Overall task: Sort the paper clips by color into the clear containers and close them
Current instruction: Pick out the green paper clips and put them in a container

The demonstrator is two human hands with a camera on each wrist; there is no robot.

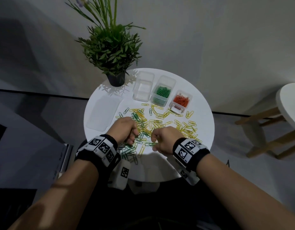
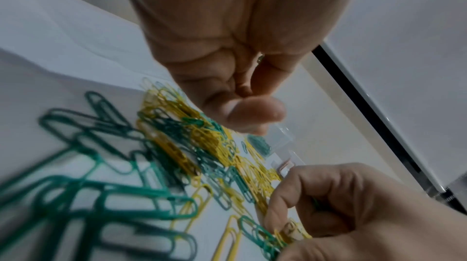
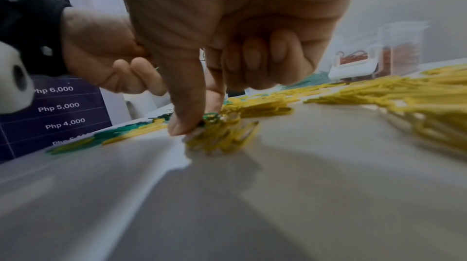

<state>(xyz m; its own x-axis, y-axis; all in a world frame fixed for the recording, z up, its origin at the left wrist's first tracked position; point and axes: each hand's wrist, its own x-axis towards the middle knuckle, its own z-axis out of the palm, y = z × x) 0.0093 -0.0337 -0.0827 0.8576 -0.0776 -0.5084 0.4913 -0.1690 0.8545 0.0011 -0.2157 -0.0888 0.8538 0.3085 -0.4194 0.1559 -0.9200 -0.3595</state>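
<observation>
Green clips (image 1: 144, 130) are being pinched from the pile by the right hand (image 1: 161, 141), left hand (image 1: 125, 130) curled — contents unclear — yellow unsorted, boxes (image 1: 161, 92) open.

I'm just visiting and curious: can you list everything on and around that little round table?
Table: one, white, round.
Clear containers: three, far side; left one bare, middle holds green clips, right holds orange clips.
Loose clips: many, yellow and green, mid-table.
Clear lid: one, left side.
Potted plant: one, green, far left edge.
Second table: white, wooden legs, right.
Left hand: fingers curled, green clips inside.
Right hand: pinching a green clip.
</observation>
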